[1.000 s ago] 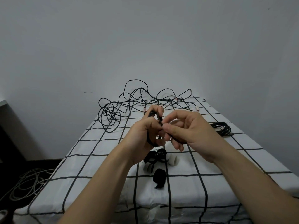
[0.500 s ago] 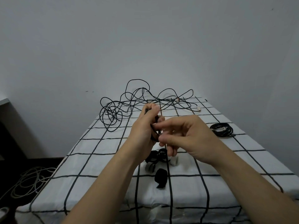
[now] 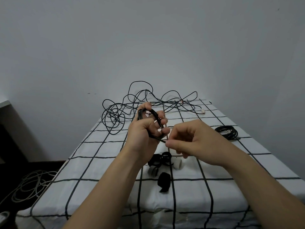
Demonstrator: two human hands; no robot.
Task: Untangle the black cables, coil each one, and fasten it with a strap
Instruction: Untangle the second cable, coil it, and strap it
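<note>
My left hand (image 3: pixel 145 131) is raised above the table and closed around a small coil of black cable (image 3: pixel 154 114), its loops passing over my fingers. My right hand (image 3: pixel 189 138) pinches the thin black end that sticks out of the coil's lower side. A tangle of black cables (image 3: pixel 132 106) lies at the table's far end. One coiled black cable (image 3: pixel 227 132) rests at the right. Below my hands lie black straps (image 3: pixel 160 159), a folded black strap (image 3: pixel 164 180) and white strap rolls (image 3: pixel 177 163).
The table wears a white cloth with a black grid (image 3: pixel 99 162). It stands against a plain grey wall. Pale cables (image 3: pixel 31 184) lie in loops on the dark floor to the left.
My right hand has moved away from the coil to the right and a little lower, drawing the thin black end out. The left hand has turned so the coil's loops show.
</note>
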